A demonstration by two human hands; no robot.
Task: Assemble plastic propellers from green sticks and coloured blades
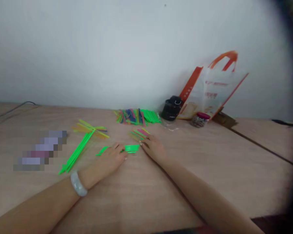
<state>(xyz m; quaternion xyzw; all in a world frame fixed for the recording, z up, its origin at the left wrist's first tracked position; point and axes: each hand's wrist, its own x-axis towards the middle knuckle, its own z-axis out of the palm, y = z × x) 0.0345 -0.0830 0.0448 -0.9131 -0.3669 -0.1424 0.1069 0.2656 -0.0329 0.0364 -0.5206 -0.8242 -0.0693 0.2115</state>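
My left hand point(113, 156), with a pale bangle on the wrist, lies on a small bundle of green sticks point(130, 149) on the wooden table point(146, 191), fingers bent over them. My right hand point(153, 147) rests at the other end of that bundle, fingers curled against it. A few pink and yellow sticks point(140, 133) lie just beyond my right hand. A long row of green sticks point(76, 152) lies to the left, with yellow sticks point(90, 127) crossing its far end. A mixed pile of coloured sticks point(136, 116) sits farther back.
A black round container point(171, 108), a small jar with a red lid point(200, 119) and an orange-and-white bag point(211, 89) stand by the white wall at the back right. A cable point(12, 109) runs at the far left. A blurred patch point(40, 150) covers something on the left.
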